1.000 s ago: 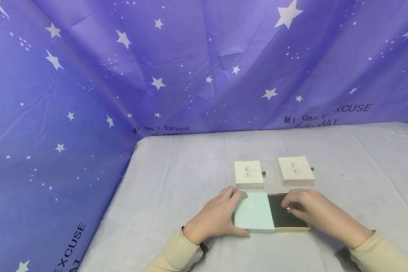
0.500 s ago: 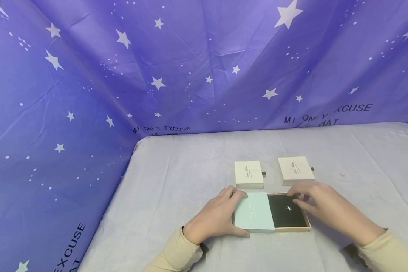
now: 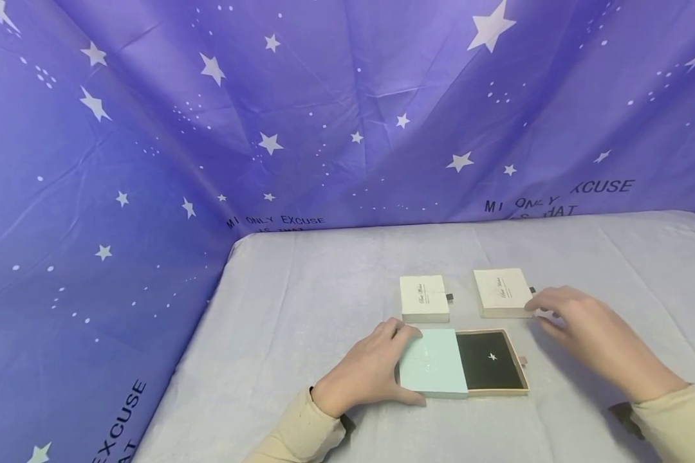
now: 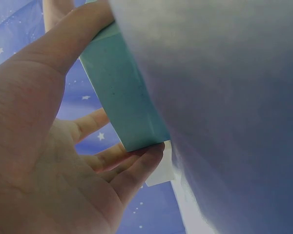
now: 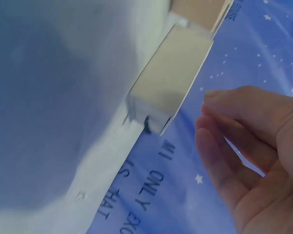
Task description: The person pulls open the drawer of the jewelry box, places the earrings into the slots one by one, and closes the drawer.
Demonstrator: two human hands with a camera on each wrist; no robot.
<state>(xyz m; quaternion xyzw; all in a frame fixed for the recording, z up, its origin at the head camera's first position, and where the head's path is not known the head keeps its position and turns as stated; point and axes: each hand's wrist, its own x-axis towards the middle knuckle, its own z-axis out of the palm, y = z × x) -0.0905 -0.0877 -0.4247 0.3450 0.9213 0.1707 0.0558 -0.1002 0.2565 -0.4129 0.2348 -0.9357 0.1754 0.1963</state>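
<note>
My left hand [image 3: 370,366] grips the left end of a mint-green sliding box [image 3: 434,373], thumb at the near edge and fingers at the far edge. In the left wrist view the fingertips touch the side of the mint-green box [image 4: 122,92]. Its tray [image 3: 498,391] is pulled out to the right, lined in black, with a small silvery star-shaped piece [image 3: 492,356] on the lining. My right hand [image 3: 591,328] hovers by the right corner of a cream box [image 3: 500,292], fingers loosely bent. The right wrist view shows nothing between the fingers and a gap to that cream box [image 5: 173,73].
A second cream box [image 3: 424,297] with a dark pull tab stands behind the mint-green one. A tiny star-like thing [image 5: 81,196] lies on the pale cloth. A purple star-printed curtain [image 3: 347,116] borders the table's back and left.
The right hand pinched the star-shaped piece over the tray, released it onto the lining, then moved right and back towards the right cream box. The left hand has stayed put.
</note>
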